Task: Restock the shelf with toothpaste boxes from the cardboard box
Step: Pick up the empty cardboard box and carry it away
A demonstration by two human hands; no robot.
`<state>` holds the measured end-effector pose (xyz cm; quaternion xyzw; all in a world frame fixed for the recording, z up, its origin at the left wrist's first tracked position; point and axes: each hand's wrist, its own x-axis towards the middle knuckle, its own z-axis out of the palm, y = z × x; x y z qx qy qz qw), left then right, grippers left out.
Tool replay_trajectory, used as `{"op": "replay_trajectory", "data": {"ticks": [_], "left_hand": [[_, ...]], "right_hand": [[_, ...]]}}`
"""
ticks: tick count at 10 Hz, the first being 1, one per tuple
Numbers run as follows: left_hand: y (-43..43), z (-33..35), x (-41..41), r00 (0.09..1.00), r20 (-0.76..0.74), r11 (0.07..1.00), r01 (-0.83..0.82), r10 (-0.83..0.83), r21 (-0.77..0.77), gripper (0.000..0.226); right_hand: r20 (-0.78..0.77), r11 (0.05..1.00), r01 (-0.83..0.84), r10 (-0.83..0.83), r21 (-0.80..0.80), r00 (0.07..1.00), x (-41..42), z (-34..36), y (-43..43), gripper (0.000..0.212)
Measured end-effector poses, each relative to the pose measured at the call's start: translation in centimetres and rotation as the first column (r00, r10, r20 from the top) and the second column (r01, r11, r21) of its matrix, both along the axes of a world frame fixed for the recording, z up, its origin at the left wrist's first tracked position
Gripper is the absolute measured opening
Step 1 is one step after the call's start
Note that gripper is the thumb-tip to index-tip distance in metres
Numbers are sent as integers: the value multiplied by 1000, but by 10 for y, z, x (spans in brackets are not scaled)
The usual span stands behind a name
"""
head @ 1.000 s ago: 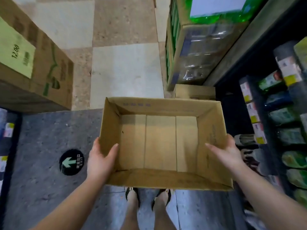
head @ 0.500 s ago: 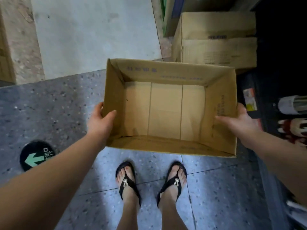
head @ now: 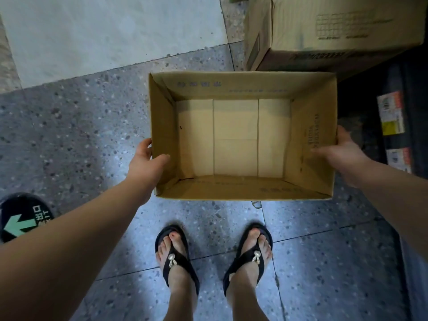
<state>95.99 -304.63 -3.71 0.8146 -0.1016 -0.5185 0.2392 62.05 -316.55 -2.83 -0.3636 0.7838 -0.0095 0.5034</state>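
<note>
The cardboard box (head: 231,85) was held out low over the speckled floor (head: 69,135), just ahead of the sandalled feet (head: 176,253). It was gripped on both short sides. The left hand (head: 146,161) was clamped over the left wall, thumb hooked inside and fingers outside. The right hand (head: 340,151) was pinched onto the right wall the same way, though that one was blurred, so the exact finger placement couldn't be made out.

Nothing was seen inside, only bare bottom flaps, so no toothpaste was left to pull from it. Empty like that, it was probably very light and no strain at all. Corrugated walls are stiff enough, but the right one looked slightly bowed where it was squeezed, so a hold near the corners or under the base would likely be kinder.

A bigger closed carton (head: 335,31) was sat just behind it, and shelf price tags (head: 391,117) were visible off to the right
</note>
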Motion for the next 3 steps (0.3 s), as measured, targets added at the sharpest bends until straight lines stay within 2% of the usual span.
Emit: {"op": "replay_trajectory", "data": {"ticks": [1,2,3], "left_hand": [[2,-1,1,997,13,996,78,-78,34,63],[-7,11,1,973,52,973,220,-224,75,61],[-8,43,-9,916,154,928,356,-370,112,59]], "right_hand": [[-36,999,-32,33,14,999,1,-4,2,68],[-103,998,-56,58,26,993,7,5,1,69],[-177,986,-163,166,29,970,21,33,15,72]]}}
